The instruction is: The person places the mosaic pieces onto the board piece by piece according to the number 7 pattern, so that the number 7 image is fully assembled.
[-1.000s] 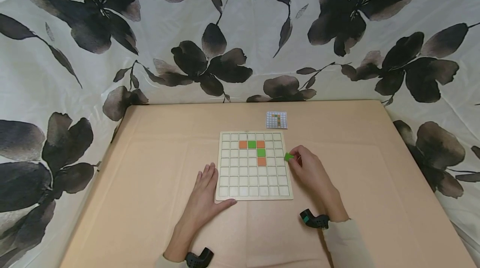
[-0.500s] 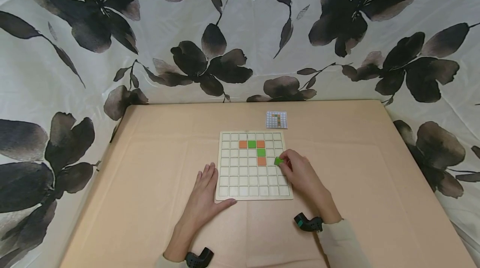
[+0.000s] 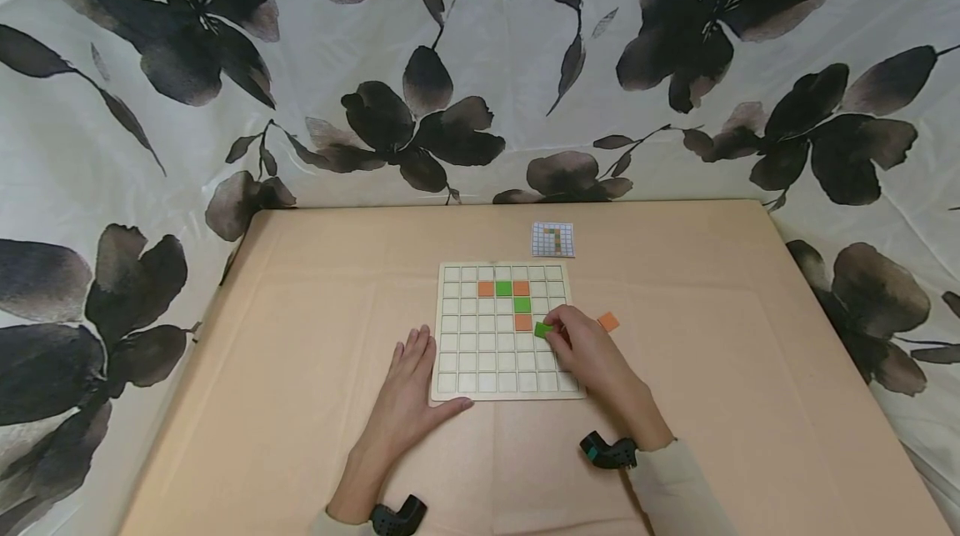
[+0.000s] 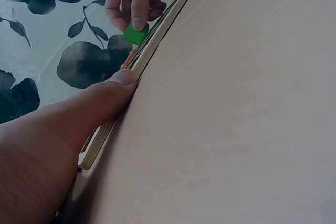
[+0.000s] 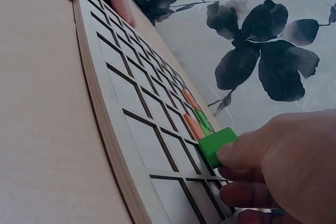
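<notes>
A pale wooden grid board lies on the table, with three orange tiles and two green tiles set in its upper cells. My right hand pinches a small green square tile between thumb and fingers, over the board just right of the lowest orange tile. In the right wrist view that green tile is tilted above the cells. Along the board's left side lie the straight fingers of my left hand, its thumb on the near edge. The left thumb shows on the rim in the left wrist view.
A loose orange tile lies on the table beside the right hand. Behind the board is a small card printed with a coloured grid pattern. A floral cloth hangs past the table's far edge.
My right hand has carried the green tile leftward from the board's right edge to over its cells. The loose orange tile has come into sight behind it. The left hand has stayed still.
</notes>
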`<state>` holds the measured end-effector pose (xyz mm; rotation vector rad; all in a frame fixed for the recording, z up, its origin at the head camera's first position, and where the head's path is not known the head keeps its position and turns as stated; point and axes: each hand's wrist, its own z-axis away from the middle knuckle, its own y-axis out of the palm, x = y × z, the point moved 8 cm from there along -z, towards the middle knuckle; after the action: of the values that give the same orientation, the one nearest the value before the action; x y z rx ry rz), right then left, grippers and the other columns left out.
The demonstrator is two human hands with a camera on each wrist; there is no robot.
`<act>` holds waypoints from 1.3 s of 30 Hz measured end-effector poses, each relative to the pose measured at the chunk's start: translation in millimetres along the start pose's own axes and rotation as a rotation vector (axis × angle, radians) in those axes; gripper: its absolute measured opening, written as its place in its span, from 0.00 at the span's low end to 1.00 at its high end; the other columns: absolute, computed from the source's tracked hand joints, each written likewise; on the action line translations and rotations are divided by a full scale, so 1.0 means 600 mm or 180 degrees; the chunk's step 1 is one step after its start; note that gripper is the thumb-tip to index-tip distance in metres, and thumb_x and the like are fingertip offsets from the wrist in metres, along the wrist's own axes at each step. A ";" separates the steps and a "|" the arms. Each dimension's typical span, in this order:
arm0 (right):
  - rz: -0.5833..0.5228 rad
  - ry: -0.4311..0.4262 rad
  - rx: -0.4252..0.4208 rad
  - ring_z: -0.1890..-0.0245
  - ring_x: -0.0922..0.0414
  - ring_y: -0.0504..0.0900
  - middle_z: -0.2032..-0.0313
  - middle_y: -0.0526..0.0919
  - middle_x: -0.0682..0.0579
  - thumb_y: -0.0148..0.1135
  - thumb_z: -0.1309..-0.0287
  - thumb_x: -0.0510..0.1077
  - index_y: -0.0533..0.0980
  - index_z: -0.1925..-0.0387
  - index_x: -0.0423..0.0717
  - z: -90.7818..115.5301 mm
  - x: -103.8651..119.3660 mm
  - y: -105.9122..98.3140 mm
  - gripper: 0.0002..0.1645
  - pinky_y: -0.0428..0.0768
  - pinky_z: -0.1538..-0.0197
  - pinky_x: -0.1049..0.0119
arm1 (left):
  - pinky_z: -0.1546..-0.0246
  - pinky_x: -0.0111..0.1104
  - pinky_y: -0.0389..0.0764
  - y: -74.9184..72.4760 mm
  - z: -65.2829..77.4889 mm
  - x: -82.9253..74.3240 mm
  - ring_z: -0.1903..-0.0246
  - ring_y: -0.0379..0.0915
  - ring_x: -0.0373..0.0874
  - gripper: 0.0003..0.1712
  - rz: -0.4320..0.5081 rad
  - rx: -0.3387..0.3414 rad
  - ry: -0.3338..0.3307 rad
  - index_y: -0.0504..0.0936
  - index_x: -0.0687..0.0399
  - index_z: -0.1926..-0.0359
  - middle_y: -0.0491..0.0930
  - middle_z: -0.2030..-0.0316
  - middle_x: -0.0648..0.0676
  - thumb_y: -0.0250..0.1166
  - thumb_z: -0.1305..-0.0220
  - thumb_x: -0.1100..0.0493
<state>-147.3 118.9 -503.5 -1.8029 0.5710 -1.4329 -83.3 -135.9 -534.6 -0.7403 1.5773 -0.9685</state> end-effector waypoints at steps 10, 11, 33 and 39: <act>0.0085 -0.0094 0.0011 0.70 0.61 0.72 0.69 0.76 0.57 0.64 0.36 0.39 0.77 0.57 0.47 0.003 0.014 0.020 0.06 0.76 0.67 0.72 | 0.18 0.46 0.45 0.001 0.001 0.001 0.20 0.43 0.55 0.67 -0.0002 -0.0028 0.0020 0.58 0.67 0.25 0.52 0.22 0.63 0.71 0.52 0.26; 0.0089 -0.0097 0.0025 0.69 0.62 0.72 0.68 0.76 0.57 0.64 0.36 0.39 0.77 0.57 0.47 0.003 0.015 0.023 0.07 0.76 0.67 0.72 | 0.18 0.46 0.45 0.002 0.001 0.001 0.20 0.43 0.55 0.67 -0.0005 -0.0026 0.0019 0.58 0.67 0.25 0.52 0.22 0.63 0.71 0.52 0.26; 0.0363 -0.0264 -0.0010 0.65 0.64 0.78 0.63 0.81 0.58 0.66 0.36 0.42 0.85 0.56 0.48 0.010 0.028 0.040 0.09 0.84 0.60 0.67 | 0.18 0.46 0.45 0.004 0.004 -0.001 0.21 0.44 0.56 0.67 0.0011 -0.0071 0.0016 0.59 0.68 0.25 0.53 0.22 0.64 0.73 0.53 0.28; 0.0382 -0.0368 -0.0063 0.69 0.65 0.75 0.67 0.80 0.58 0.68 0.38 0.42 0.87 0.58 0.48 0.011 0.028 0.039 0.07 0.79 0.66 0.72 | 0.18 0.46 0.45 0.006 0.005 0.000 0.21 0.43 0.55 0.67 -0.0001 -0.0067 0.0017 0.58 0.67 0.25 0.52 0.22 0.63 0.72 0.52 0.28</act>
<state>-133.6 93.8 -511.8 -1.8217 0.6246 -1.2384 -80.3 -134.6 -537.9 -0.7530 1.5942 -0.9561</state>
